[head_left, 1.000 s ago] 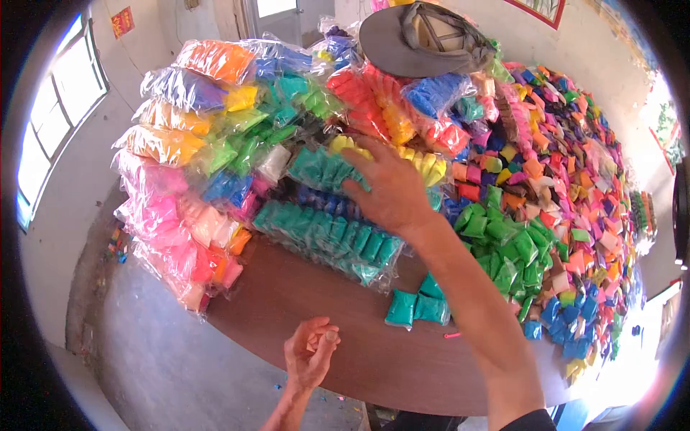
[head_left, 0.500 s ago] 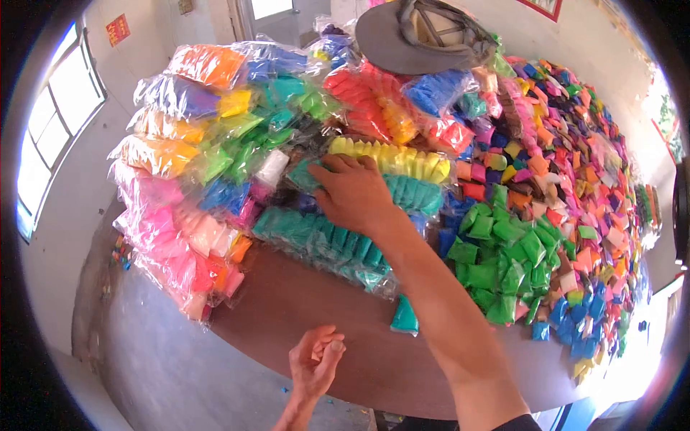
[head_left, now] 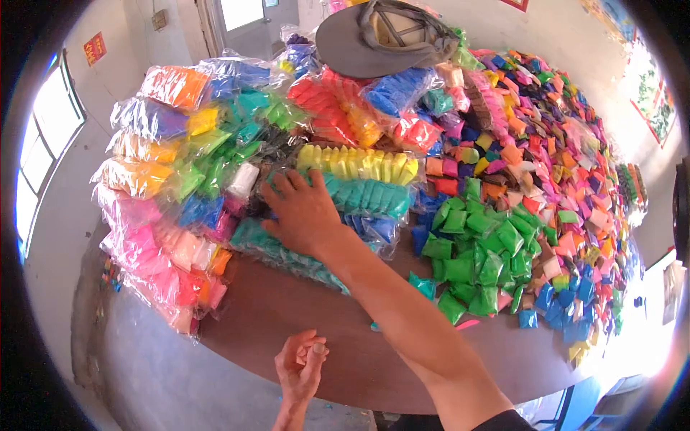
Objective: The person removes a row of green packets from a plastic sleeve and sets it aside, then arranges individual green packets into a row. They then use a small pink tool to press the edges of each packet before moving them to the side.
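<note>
My right hand (head_left: 305,219) lies with fingers spread over the left end of a clear bag of teal packets (head_left: 366,195). Its fingertips touch the plastic; I see nothing gripped. Just behind is a bag of yellow packets (head_left: 359,164), and in front, partly under the wrist, another bag of teal packets (head_left: 269,248). A bag of blue packets (head_left: 377,228) shows beside the forearm. My left hand (head_left: 300,363) is held near the table's front edge, its fingers curled in and the thumb across them, with nothing visible in it.
Bags of pink packets (head_left: 144,244) and other colours pile up on the left. Loose green packets (head_left: 481,251) and a large mixed heap (head_left: 553,165) cover the right of the brown table (head_left: 244,323). At the back, a grey cap (head_left: 374,43) rests on bags.
The view has shifted, so the table appears further left. My right hand has moved slightly toward me over the teal bags. My left hand stays curled.
</note>
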A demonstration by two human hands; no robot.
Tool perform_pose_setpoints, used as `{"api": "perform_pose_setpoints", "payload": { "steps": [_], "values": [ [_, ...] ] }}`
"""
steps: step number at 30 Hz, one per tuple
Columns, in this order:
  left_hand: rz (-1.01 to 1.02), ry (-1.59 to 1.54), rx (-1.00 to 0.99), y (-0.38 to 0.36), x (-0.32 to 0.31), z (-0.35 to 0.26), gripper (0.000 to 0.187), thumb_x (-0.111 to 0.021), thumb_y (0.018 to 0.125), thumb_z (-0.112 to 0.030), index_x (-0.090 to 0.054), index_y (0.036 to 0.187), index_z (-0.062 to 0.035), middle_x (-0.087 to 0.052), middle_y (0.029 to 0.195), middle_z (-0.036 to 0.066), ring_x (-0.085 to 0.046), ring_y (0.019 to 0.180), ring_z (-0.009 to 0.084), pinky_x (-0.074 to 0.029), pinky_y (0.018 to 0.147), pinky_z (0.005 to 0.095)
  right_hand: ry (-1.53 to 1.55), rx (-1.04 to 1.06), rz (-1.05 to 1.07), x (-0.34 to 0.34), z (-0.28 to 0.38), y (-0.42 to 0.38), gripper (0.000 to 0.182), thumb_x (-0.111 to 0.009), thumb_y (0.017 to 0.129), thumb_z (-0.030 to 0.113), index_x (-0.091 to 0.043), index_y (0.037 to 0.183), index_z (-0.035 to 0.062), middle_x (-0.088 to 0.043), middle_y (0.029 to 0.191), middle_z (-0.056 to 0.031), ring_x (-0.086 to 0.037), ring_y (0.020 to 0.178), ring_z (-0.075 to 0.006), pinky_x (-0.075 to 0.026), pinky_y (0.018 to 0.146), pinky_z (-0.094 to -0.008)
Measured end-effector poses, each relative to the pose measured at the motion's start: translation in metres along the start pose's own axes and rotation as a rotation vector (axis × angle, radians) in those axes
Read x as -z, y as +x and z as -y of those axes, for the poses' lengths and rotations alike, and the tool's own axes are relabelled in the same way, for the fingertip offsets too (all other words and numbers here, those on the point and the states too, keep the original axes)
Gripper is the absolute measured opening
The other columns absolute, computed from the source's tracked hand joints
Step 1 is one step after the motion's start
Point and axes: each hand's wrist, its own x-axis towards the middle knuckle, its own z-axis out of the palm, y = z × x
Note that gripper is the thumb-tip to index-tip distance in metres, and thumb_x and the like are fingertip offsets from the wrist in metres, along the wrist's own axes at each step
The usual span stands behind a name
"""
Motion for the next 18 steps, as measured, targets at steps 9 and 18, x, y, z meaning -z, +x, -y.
{"api": "perform_pose_setpoints", "payload": {
  "steps": [9, 18],
  "values": [
    [-0.017, 0.010, -0.027, 0.002, -0.002, -0.002, 0.030, -0.075, 0.106, -0.019, -0.069, 0.124, 0.0047, -0.079, 0.101, 0.013, -0.076, 0.084, 0.0153, -0.061, 0.069, 0.0283, 0.007, 0.001, -0.238, 0.001, -0.006, -0.006, 0.068, -0.074, 0.098, 0.048, -0.059, 0.153, 0.0123, -0.057, 0.155, -0.0150, -0.048, 0.151, -0.0336, -0.031, 0.125, -0.0614],
    [-0.018, 0.004, -0.025, 0.002, -0.002, -0.001, 0.032, -0.075, 0.106, -0.021, -0.069, 0.124, 0.0054, -0.078, 0.099, 0.010, -0.073, 0.083, 0.0127, -0.059, 0.071, 0.0278, -0.053, -0.157, -0.395, 0.063, -0.088, -0.105, 0.048, -0.078, 0.096, 0.040, -0.073, 0.134, 0.0117, -0.068, 0.137, -0.0166, -0.062, 0.132, -0.0375, -0.043, 0.111, -0.0579]
  ]
}}
